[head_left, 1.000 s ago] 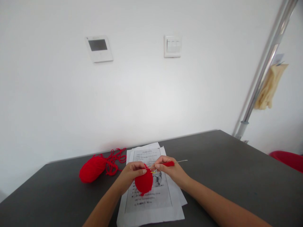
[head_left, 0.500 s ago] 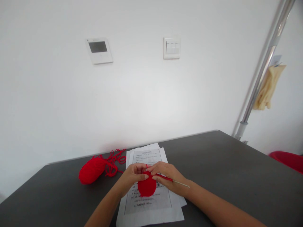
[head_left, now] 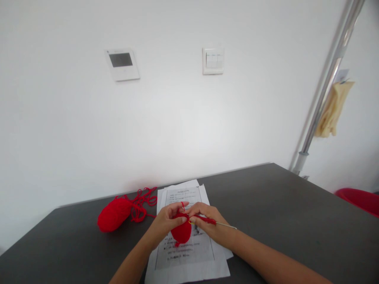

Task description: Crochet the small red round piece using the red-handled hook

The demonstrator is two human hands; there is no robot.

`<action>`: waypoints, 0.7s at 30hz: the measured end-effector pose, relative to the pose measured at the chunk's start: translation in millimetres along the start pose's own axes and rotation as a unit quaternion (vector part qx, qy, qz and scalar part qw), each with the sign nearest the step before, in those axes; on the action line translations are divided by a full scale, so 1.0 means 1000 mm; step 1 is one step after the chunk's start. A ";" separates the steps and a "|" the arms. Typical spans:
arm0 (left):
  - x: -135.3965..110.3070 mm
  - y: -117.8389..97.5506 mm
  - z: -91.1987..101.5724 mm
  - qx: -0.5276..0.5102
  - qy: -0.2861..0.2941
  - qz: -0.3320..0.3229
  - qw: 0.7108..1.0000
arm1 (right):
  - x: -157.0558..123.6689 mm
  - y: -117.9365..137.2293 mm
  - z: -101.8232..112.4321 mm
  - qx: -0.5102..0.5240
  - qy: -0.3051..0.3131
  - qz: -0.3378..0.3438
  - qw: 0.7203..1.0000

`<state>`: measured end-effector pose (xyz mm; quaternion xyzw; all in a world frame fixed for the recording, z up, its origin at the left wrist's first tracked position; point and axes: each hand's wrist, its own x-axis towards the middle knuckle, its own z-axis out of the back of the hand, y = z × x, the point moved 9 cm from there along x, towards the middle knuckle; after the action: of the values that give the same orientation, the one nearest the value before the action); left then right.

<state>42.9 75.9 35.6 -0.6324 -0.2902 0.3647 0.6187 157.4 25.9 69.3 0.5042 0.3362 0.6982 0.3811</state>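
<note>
My left hand (head_left: 167,221) pinches the top edge of a red round crochet piece (head_left: 181,232), its thumb lying on the front. A strand of red yarn (head_left: 183,206) loops over the left index finger. In my right hand (head_left: 211,221) is a crochet hook (head_left: 223,225) with a red grip and a thin metal shaft pointing right. Its tip reaches the edge of the piece, between the two hands. Beside the right thumb shows a small yellow loop (head_left: 191,222), possibly a stitch marker. Both hands are above printed sheets (head_left: 189,268).
A red yarn ball (head_left: 114,215) lies on the dark table (head_left: 251,197) at left, with loose tangled strands (head_left: 143,205) trailing toward the papers. Behind is a white wall with a switch (head_left: 213,61) and a panel (head_left: 122,65). A metal pole (head_left: 322,98) and a red chair (head_left: 359,200) are at right.
The crochet piece has turned and looks narrower, and the yellow loop has come into view. My left index finger has lifted slightly, with the yarn strand drawn up.
</note>
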 end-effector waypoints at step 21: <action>-0.004 -0.009 0.004 0.179 -0.145 -0.065 0.971 | -0.004 0.005 -0.008 -0.160 -0.015 0.067 0.985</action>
<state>38.5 75.2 45.3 -0.4315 -0.3477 0.4577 0.6952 149.5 19.3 69.7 0.4683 0.1793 0.7597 0.4140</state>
